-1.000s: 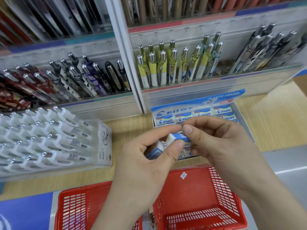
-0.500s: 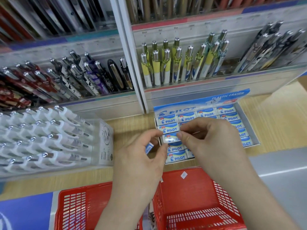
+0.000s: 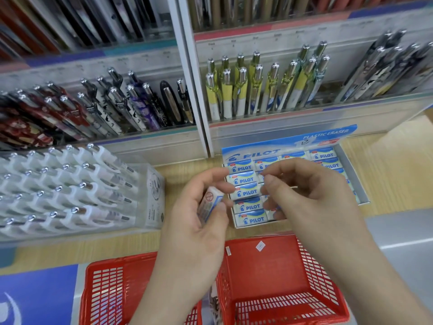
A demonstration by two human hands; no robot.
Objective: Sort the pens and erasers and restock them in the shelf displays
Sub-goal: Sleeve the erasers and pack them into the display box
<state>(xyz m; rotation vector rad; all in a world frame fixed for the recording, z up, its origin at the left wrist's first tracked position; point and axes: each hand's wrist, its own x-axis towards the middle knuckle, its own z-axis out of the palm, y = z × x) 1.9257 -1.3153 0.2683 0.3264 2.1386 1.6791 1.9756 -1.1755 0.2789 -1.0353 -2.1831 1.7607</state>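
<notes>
Over the Pilot eraser display box (image 3: 357, 184), the right hand (image 3: 304, 195) is hovering with fingers loosely curled, gripping nothing visible. It has just let go of the placed eraser (image 3: 244, 192), which is now lying flat in the box's left column. The left hand (image 3: 199, 221) is still pinching a second eraser (image 3: 210, 202) just beside the box. Restocking is advancing by one piece, and the held one is probably going in next.

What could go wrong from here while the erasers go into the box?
1. The left hand holds its eraser only between thumb and fingers; it might slip toward the red basket below.
2. The right hand works over the filled Pilot box and may push the boxed erasers askew.
</notes>
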